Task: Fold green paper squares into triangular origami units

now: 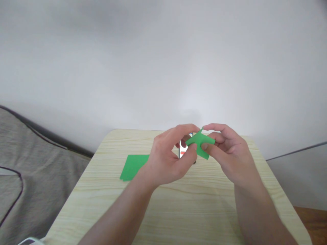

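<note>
A small folded piece of green paper (201, 140) is held above the table between both hands. My left hand (171, 154) pinches its left side, thumb on the near face and index finger at the top edge. My right hand (228, 146) grips the right side, its thumb pressed on the front and its index fingertip touching the upper point. The fingers partly cover the paper. On the table to the left lies flat green paper (134, 166), partly hidden by my left hand and wrist.
Behind the hands, a phone (182, 149) with a lit screen is mostly covered. The light wood-grain table (194, 207) stands against a pale wall (163, 68). Grey fabric (46, 190) with dark piping lies to the left. A white curved object (30, 241) shows at the bottom left.
</note>
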`<action>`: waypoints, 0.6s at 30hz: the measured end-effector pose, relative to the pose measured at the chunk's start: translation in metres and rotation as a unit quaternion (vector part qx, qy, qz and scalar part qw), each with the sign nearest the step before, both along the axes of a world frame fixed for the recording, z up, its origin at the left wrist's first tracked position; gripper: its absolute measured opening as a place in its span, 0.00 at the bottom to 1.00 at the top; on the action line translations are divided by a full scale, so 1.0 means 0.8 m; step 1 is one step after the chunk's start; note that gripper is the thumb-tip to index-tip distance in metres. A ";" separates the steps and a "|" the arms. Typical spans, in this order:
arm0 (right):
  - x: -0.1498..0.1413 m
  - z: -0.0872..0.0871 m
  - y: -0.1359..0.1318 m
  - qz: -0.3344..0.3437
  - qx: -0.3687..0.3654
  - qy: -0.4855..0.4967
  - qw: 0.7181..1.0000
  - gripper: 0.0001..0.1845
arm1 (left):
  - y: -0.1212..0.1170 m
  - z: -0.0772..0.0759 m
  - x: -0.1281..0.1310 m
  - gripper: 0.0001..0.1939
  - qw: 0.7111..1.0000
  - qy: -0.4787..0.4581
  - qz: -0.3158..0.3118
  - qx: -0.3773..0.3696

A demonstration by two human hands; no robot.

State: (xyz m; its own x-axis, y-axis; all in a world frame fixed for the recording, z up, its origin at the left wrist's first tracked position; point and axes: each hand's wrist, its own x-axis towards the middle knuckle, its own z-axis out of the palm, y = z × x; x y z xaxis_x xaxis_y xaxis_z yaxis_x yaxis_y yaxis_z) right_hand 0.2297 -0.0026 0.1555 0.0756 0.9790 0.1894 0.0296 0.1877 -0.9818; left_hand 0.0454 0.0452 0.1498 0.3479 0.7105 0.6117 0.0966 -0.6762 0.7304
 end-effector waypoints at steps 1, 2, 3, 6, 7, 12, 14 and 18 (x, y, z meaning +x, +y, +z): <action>0.001 -0.001 0.000 0.001 0.001 -0.008 1.000 0.17 | -0.001 0.001 0.000 0.20 1.000 -0.004 0.002 -0.014; 0.002 -0.001 -0.001 0.002 0.003 -0.014 1.000 0.16 | -0.001 0.003 0.001 0.21 0.999 -0.012 0.003 -0.031; 0.003 -0.001 -0.001 0.002 0.007 -0.019 1.000 0.15 | -0.002 0.005 0.002 0.23 0.998 -0.022 0.001 -0.051; 0.006 0.000 -0.004 -0.005 0.023 -0.043 0.999 0.08 | -0.004 0.011 0.004 0.23 0.992 -0.054 -0.010 -0.113; 0.008 0.001 -0.006 -0.009 0.027 -0.058 0.998 0.05 | -0.004 0.012 0.004 0.19 0.990 -0.057 -0.016 -0.130; 0.022 -0.004 -0.026 -0.010 0.057 -0.198 0.978 0.10 | -0.011 -0.002 -0.004 0.07 0.977 0.000 -0.025 -0.214; 0.027 -0.015 -0.041 0.010 0.085 -0.265 0.960 0.14 | -0.020 -0.015 -0.009 0.06 0.972 0.026 -0.018 -0.232; 0.027 -0.062 -0.077 0.043 0.135 -0.365 0.920 0.22 | -0.051 -0.053 -0.016 0.06 0.969 0.077 0.010 -0.236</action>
State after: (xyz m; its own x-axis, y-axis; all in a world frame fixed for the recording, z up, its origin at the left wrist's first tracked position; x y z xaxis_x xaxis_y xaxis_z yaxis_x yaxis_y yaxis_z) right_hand 0.2509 -0.0644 0.1062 -0.2439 0.8854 0.3956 0.6359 0.4540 -0.6241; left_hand 0.0326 0.0043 0.1075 0.3915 0.9063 0.1595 0.2385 -0.2674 0.9336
